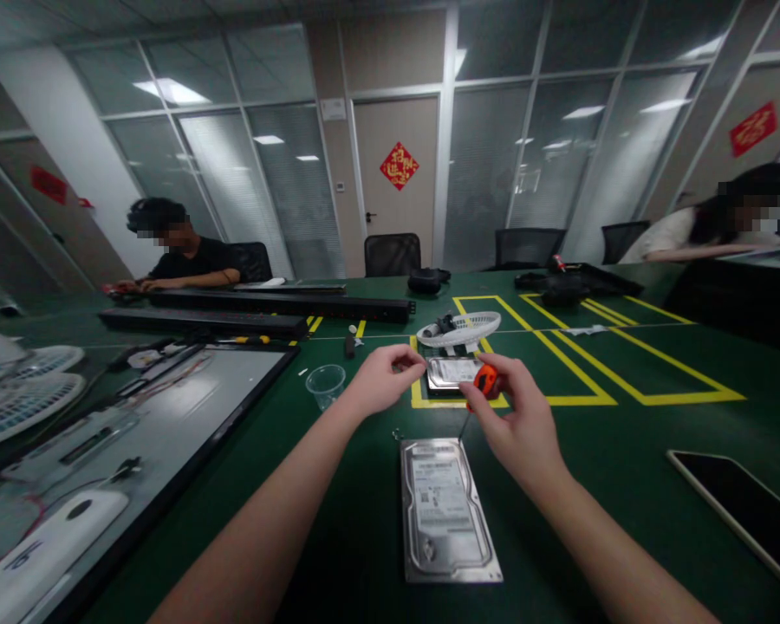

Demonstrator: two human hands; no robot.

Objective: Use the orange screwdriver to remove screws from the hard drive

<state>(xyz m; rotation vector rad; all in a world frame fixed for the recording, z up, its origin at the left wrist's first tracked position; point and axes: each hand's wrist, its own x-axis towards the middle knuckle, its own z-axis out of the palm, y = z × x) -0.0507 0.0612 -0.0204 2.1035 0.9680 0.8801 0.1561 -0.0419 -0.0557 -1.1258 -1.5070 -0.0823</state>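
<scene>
In my right hand (516,416) is a screwdriver (485,381) with an orange and black handle, gripped between thumb and fingers. Its thin shaft slants down to the far right corner of a silver hard drive (438,520) lying flat, label up, in front of me. My left hand (386,380) hovers beyond that drive with its fingers curled toward the thumb; whether anything small is pinched there is hidden. A second hard drive (451,371) lies farther back between my hands. Tiny screws (398,433) sit by the near drive's far left corner.
A clear plastic cup (326,384) stands left of my left hand. Behind the drives is a white fan guard (461,328). A large panel (214,407) covers the left, a phone-like slab (741,503) the right. Long black bars (279,305) lie farther back. Two people sit across.
</scene>
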